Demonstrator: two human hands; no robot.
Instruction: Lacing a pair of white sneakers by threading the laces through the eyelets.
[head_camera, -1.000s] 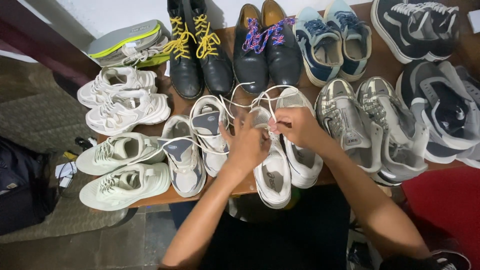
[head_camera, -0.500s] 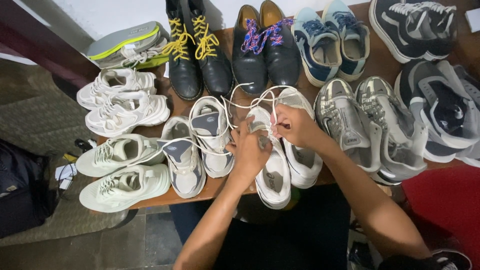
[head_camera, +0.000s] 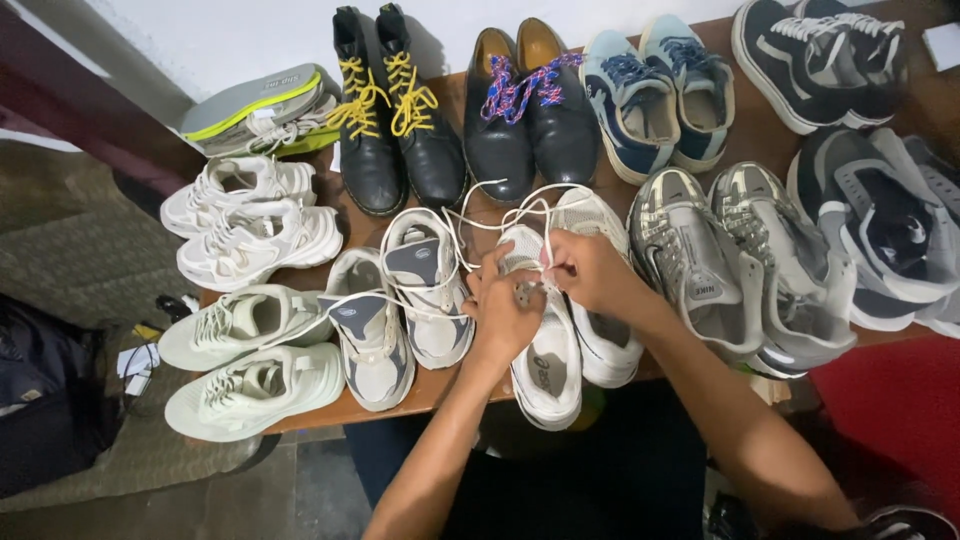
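A white sneaker (head_camera: 548, 368) lies toe toward me at the near edge of the brown table (head_camera: 310, 412). Both hands work at its lacing. My left hand (head_camera: 503, 308) pinches the white lace (head_camera: 470, 212) over the tongue. My right hand (head_camera: 590, 270) grips the lace strands just to the right, fingers closed. Loose lace loops trail away toward the far side. Its white partner (head_camera: 605, 345) lies beside it, partly under my right wrist.
Pairs of shoes crowd the table: grey-white sneakers (head_camera: 405, 300), pale green sneakers (head_camera: 250, 385), white chunky ones (head_camera: 245, 215), black boots with yellow laces (head_camera: 395, 110), black dress shoes (head_camera: 530, 105), blue sneakers (head_camera: 655, 90), silver runners (head_camera: 735, 260). A dark bag (head_camera: 45, 400) sits on the floor left.
My hands stay at the white sneaker, shifting slightly; the lace strands have been drawn in and the loops sit a little differently. The view has tilted slightly.
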